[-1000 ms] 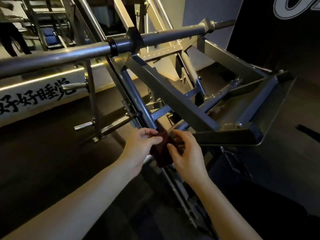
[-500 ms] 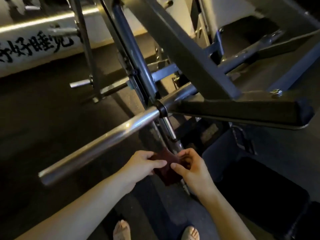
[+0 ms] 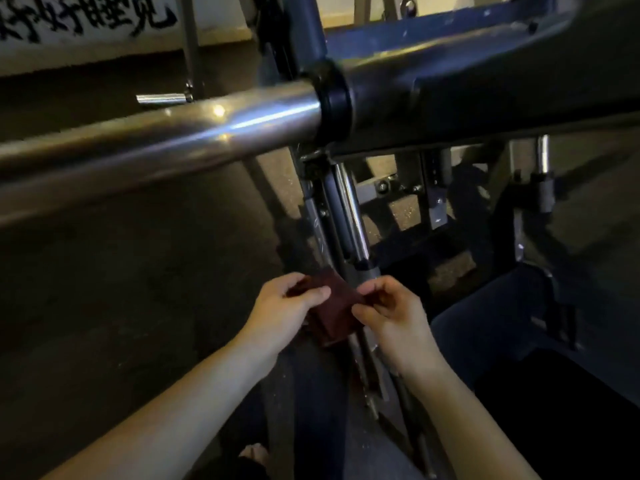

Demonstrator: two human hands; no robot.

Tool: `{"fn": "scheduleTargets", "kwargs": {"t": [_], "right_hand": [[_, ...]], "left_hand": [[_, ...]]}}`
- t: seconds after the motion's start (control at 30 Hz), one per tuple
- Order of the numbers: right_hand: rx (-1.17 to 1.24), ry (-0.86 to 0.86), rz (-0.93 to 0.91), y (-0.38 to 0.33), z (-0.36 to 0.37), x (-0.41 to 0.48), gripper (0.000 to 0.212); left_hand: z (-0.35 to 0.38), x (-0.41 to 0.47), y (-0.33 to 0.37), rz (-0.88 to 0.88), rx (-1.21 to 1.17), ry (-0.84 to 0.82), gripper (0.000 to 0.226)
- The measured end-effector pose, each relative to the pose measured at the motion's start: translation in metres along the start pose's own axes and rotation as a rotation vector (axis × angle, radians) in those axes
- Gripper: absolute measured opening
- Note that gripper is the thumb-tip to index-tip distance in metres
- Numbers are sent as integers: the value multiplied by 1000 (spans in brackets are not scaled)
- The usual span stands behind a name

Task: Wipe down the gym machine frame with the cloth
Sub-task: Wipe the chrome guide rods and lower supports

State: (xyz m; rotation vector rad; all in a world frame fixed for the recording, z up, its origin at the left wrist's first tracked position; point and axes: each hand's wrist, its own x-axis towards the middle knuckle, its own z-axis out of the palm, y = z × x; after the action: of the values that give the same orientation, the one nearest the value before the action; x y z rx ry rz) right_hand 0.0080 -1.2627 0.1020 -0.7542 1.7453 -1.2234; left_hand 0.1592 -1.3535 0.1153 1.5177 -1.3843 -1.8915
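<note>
Two hands, one cloth [image 3: 332, 306]: the left hand [image 3: 287, 306] pinches the dark red fabric's left edge between thumb and curled fingers, and the right hand [image 3: 394, 317] pinches the right edge the same way, fingers tucked in. Both forearms are bare. One foot [image 3: 254, 452] shows at the bottom edge between them.

The folded cloth hangs between the hands, low down, directly in front of the machine's slanted chrome rods [image 3: 349, 216] and just below a grey sleeve on one of them. Whether it touches the metal cannot be told, and the rods are too blurred to count. Dark floor [image 3: 104, 289] spreads to the left.

Above the hands, one thick chrome bar [image 3: 156, 140] crosses from the left and ends at one black collar [image 3: 332, 98], where it joins the heavy blue-grey beam of the frame [image 3: 485, 81] running off to the right.

Beyond the bar, one short chrome peg [image 3: 161, 98] juts left from a thin upright. Farthest back, a pale wall [image 3: 214, 15] carries one line of black brush characters.
</note>
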Motion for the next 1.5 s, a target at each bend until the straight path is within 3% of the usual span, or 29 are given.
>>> {"fn": "scheduleTargets", "kwargs": {"t": [0.27,0.4,0.6,0.67,0.8,1.03,1.37,1.5], "right_hand": [[-223,3,-310,52,10,88,18],[-503,214,-592,59,18,127,12],[-829,445,-1078,24,61,164,34],[-934,519,-1180,10,68,175,36],[-1161,483,-1207,-9,71,191,50],[-1438,571,-1204,-13,78,226,58],[-1522,631,-1252,-19,79,235,46],[-1512,659,-1272,-19,82,237,41]], "left_hand": [[-15,92,-34,200,11,-33,19],[-32,135,-44,334,-21,61,21],[-59,181,-46,563,-41,177,12],[-65,195,-38,591,-94,180,20],[-70,213,-9,593,-136,121,36],[-69,246,61,770,-145,189,16],[-66,278,51,796,-14,131,13],[-70,294,80,924,-13,236,11]]}}
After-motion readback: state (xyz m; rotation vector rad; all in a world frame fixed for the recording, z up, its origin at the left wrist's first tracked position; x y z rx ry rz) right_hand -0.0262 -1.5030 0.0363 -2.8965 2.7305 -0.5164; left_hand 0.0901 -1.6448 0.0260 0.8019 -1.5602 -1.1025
